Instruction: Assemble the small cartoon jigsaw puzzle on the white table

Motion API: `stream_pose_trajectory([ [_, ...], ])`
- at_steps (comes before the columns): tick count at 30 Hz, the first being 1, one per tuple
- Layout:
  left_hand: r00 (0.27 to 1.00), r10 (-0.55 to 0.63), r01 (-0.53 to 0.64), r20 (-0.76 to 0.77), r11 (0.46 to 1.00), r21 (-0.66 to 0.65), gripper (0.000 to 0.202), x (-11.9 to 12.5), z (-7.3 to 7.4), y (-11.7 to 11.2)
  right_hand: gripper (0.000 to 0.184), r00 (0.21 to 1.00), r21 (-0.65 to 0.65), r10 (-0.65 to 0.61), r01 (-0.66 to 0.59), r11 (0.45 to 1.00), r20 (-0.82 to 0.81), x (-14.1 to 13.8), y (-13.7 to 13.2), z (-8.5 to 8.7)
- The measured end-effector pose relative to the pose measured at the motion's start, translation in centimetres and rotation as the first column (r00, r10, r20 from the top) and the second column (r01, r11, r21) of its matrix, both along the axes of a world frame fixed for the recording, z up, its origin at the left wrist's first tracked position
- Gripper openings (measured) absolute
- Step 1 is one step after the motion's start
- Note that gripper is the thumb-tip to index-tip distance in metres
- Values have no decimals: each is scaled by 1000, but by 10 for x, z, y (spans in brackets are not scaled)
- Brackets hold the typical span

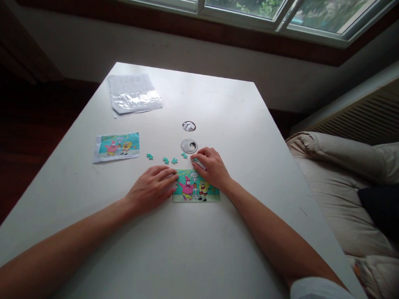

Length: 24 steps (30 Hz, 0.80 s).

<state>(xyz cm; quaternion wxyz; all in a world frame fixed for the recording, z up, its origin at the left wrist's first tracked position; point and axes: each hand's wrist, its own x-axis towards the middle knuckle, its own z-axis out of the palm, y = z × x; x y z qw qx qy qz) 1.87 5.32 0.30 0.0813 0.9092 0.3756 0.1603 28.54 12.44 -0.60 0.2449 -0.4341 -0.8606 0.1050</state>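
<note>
A small cartoon jigsaw puzzle (194, 192), mostly assembled, lies flat on the white table. At its left edge rests my left hand (152, 186), fingers stretched out and touching the border, with nothing held. My right hand (212, 167) is over the puzzle's upper right part, its thumb and fingers closed around a small teal puzzle piece (195, 160). Several loose teal pieces lie above the puzzle, among them one piece (150, 156) at the left and another piece (174, 161) nearer the middle. Part of the puzzle's top edge is hidden by my right hand.
A printed reference picture (118, 147) lies to the left. Papers in a clear plastic sleeve (133, 93) are at the table's far left. Two round inserts, a far one (189, 126) and a near one (189, 145), sit in the tabletop. A cushioned sofa (332, 193) stands at the right.
</note>
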Motion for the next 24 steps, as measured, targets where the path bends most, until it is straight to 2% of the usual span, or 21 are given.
stream_pose_trajectory([
  [2,998,39,-40,38,999,7,32,-3,0,3,19,1000,1,4,-4,1000,-3,0,0,0],
  [4,989,132,-134,66,991,28,29,-9,0,8,19,1000,2,7,-7,1000,-4,1,0,0],
  [7,940,333,-338,78,939,65,31,-22,0,19,19,1000,0,12,-12,1000,-9,1,0,0],
  [9,912,408,-410,48,908,83,35,-31,-1,26,18,1000,-1,16,-16,1000,-12,2,1,-1],
  [14,870,491,-486,-33,869,95,32,-44,-2,34,19,1000,-6,21,-21,1000,-17,3,1,-1],
  [19,847,529,-521,-56,846,117,20,-43,5,32,19,999,-9,25,-25,1000,-21,4,1,-1],
  [24,863,500,-493,-77,865,95,34,-39,11,29,19,1000,-12,19,-20,1000,-20,4,1,-1],
])
